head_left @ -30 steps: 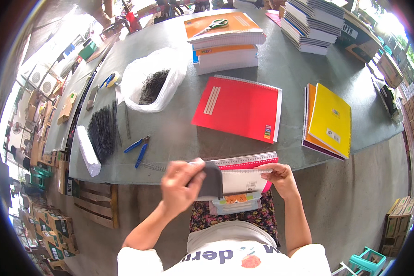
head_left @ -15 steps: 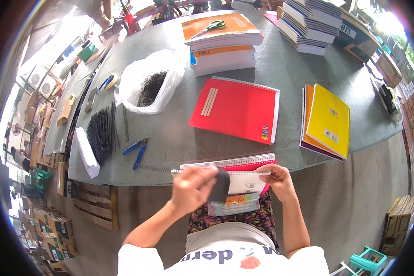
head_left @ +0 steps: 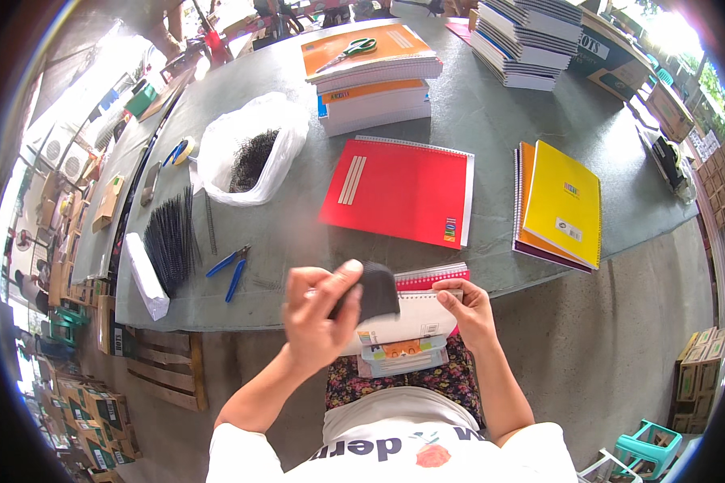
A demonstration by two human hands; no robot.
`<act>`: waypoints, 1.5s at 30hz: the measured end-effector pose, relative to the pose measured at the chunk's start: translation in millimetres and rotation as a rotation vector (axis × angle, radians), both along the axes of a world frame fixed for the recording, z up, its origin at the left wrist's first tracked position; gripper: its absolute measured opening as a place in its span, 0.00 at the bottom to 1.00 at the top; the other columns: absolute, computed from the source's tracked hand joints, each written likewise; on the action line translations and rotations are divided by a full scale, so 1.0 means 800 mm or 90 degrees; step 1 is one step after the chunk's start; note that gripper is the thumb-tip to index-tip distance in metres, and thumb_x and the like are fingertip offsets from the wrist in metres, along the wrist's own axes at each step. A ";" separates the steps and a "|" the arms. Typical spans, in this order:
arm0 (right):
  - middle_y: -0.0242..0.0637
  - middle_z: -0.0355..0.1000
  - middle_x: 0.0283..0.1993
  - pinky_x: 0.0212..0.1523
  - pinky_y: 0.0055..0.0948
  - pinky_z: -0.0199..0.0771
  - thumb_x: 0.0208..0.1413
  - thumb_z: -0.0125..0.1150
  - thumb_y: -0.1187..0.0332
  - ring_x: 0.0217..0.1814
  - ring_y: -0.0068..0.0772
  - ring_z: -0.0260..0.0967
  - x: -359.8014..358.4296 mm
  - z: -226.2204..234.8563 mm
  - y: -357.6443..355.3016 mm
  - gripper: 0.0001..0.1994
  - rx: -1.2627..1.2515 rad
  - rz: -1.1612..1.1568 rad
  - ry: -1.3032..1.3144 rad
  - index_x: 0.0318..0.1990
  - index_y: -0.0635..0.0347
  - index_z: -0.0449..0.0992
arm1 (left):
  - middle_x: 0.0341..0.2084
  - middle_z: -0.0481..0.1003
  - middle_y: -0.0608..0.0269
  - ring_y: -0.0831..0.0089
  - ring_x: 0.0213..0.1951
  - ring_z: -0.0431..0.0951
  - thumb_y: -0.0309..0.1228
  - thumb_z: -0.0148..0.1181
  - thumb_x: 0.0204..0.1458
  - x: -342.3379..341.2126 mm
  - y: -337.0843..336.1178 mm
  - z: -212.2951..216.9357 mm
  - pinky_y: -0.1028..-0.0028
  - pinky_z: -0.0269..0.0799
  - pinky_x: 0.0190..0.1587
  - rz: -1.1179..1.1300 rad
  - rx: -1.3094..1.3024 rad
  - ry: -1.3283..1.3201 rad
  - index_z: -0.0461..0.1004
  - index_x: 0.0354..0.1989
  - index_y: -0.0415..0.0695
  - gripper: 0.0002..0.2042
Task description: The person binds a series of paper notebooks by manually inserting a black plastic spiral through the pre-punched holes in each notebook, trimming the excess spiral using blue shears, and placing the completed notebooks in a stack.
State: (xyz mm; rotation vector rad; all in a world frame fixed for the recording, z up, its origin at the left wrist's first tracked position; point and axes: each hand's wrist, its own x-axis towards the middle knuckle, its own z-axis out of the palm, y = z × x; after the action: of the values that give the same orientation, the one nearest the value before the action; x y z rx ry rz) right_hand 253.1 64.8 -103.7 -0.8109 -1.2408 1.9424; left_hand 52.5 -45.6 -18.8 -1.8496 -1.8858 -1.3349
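Observation:
My left hand (head_left: 318,310) is closed around a black, rounded block-like thing (head_left: 379,291) whose exact kind I cannot make out. It covers the left part of the white back cover of a notebook (head_left: 423,310), which has a row of holes along its top edge. My right hand (head_left: 466,310) pinches that notebook at its upper right corner. Behind it lie red-covered sheets (head_left: 431,278) with punched holes, at the table's near edge. A patterned orange and light-blue cover (head_left: 407,352) shows below, above my lap.
A red notebook (head_left: 399,193) and stacked yellow and orange notebooks (head_left: 568,201) lie ahead. Blue-handled pliers (head_left: 232,270), black wire coils (head_left: 169,245) and a white bag (head_left: 286,153) of black bits are left. Green-handled scissors (head_left: 358,48) top a notebook pile (head_left: 379,117).
My left hand has lifted and turned, with the black thing moving up and left off the white cover. The right hand keeps its pinch. The whole view has shifted slightly.

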 end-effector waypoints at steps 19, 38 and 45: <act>0.34 0.75 0.38 0.45 0.21 0.67 0.55 0.61 0.66 0.41 0.19 0.68 0.005 0.005 -0.014 0.11 0.047 -0.014 0.009 0.40 0.66 0.75 | 0.23 0.70 0.60 0.66 0.26 0.73 0.22 0.65 0.38 0.034 0.004 -0.031 0.70 0.71 0.28 -0.025 -0.094 -0.002 0.78 0.40 0.47 0.17; 0.35 0.75 0.37 0.43 0.22 0.67 0.60 0.50 0.57 0.38 0.21 0.68 0.023 0.002 -0.011 0.19 0.006 0.025 0.034 0.42 0.68 0.76 | 0.28 0.75 0.59 0.61 0.33 0.77 0.27 0.65 0.40 0.066 0.022 -0.018 0.69 0.75 0.33 -0.329 -0.325 -0.041 0.77 0.39 0.45 0.14; 0.32 0.75 0.37 0.42 0.19 0.67 0.55 0.61 0.67 0.39 0.17 0.68 0.010 0.009 -0.009 0.10 0.068 0.043 -0.085 0.42 0.62 0.77 | 0.32 0.75 0.55 0.73 0.30 0.75 0.25 0.62 0.43 -0.162 0.019 -0.058 0.73 0.73 0.34 0.318 -0.176 -0.344 0.76 0.42 0.42 0.14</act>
State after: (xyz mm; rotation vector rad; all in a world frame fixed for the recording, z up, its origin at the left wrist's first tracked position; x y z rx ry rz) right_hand 261.3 57.9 -96.5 -0.8653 -1.4550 1.8828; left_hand -77.5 -30.4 -65.2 -1.0254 -2.6818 -1.5370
